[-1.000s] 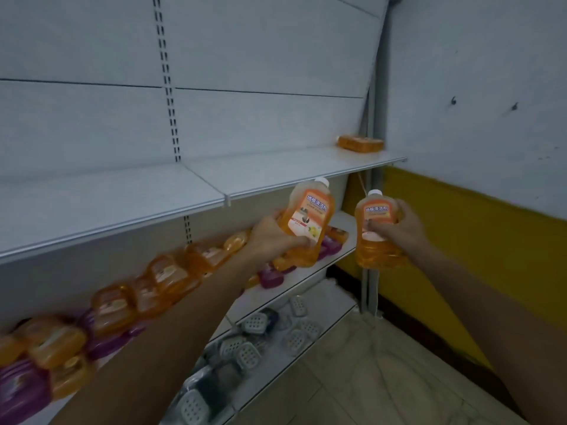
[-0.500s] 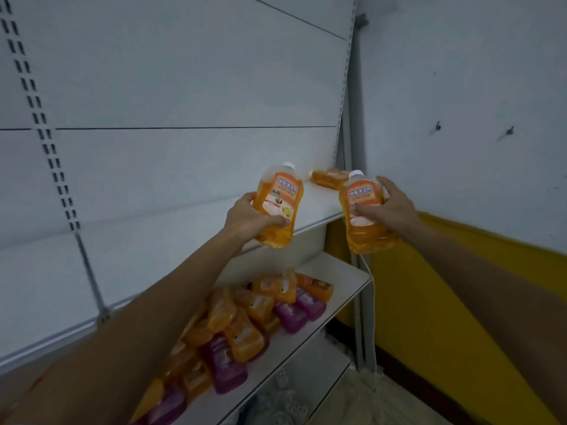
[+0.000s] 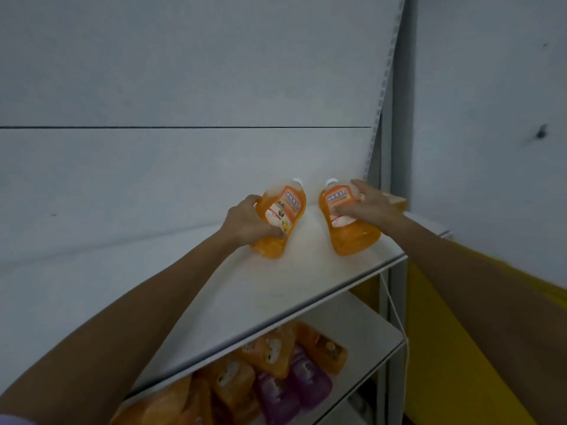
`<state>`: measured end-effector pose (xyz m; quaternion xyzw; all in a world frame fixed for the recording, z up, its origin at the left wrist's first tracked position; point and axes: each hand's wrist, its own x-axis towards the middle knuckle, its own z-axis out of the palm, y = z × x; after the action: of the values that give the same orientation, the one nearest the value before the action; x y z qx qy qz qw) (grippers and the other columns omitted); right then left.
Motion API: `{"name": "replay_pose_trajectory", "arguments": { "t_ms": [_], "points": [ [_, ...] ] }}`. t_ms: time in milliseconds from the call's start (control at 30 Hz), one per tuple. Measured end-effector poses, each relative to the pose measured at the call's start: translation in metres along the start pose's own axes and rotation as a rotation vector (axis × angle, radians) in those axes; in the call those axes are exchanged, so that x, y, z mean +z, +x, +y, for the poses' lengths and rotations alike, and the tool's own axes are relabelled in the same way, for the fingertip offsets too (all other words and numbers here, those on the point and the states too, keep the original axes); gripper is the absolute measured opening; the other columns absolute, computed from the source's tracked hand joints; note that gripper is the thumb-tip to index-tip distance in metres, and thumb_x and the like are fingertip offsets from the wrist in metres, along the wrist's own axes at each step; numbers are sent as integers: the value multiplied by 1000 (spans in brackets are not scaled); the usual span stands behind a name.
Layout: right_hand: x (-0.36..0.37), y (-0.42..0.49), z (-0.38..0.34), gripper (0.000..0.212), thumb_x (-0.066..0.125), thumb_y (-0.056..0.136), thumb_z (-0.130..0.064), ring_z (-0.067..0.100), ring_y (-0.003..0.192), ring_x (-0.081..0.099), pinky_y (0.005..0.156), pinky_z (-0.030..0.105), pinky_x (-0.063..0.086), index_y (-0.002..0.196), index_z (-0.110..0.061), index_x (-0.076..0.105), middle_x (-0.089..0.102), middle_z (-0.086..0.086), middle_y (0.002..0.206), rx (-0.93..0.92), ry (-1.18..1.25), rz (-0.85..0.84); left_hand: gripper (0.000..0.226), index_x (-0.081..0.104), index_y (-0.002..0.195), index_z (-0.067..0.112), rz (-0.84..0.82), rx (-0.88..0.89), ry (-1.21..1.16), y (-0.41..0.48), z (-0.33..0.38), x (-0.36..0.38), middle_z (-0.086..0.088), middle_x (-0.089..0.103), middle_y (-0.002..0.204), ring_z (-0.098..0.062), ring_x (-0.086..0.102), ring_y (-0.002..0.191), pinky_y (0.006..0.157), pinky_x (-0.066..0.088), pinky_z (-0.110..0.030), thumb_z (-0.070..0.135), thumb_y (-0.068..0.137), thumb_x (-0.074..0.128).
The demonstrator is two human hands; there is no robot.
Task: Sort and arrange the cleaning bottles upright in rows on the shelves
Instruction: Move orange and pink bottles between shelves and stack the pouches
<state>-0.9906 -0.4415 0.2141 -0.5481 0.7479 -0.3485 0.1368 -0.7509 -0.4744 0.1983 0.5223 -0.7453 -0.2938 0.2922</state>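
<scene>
A second ago both bottles hung in the air in front of the shelves; now I have carried them up and over the top shelf [image 3: 306, 289], and their bases sit on or just above its white surface, near the right end. I judge this to be the set-down: two more orange bottles about to start an upright row up here.

My left hand [image 3: 248, 222] wraps the left bottle [image 3: 280, 219] from the side, fingers curled round its lower body, thumb toward the label. That bottle leans to the right, cap toward the back panel. My right hand [image 3: 368, 205] lies over the right bottle [image 3: 346, 222], fingers spread across the label and shoulder, closed on it. That one leans left, so the two caps tip toward each other. Both forearms reach up and forward, wrists bent a little down.

Behind my right hand lies another orange pack [image 3: 399, 201], flat at the shelf's corner. Below, the lower shelf [image 3: 368, 329] carries a jumble of orange and purple bottles [image 3: 276, 372] lying down, unsorted yet. Next, I would straighten both bottles before letting go.
</scene>
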Motion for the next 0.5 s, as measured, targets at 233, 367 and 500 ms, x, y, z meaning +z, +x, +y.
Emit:
{"name": "replay_pose_trajectory", "arguments": {
  "t_ms": [233,367,500],
  "points": [
    [4,101,22,79,67,83,-42,31,130,37,96,39,37,146,-23,24,34,7,147,-165,-111,-206,71,46,131,13,133,-219,-128,59,20,52,-6,52,132,-22,51,113,79,41,-27,37,72,76],
    [13,129,30,71,64,82,-50,29,119,47,83,33,40,138,-14,39,46,9,137,-260,-210,-319,76,42,135,19,262,-259,-116,74,31,77,-7,48,136,-24,48,117,79,38,-27,35,70,77],
    [22,141,31,72,52,82,-63,35,126,37,99,43,37,126,-6,54,46,16,135,-426,-482,-234,80,51,129,11,340,-308,139,72,37,91,-12,52,130,-31,48,116,90,42,-34,58,67,69]
  ]
}}
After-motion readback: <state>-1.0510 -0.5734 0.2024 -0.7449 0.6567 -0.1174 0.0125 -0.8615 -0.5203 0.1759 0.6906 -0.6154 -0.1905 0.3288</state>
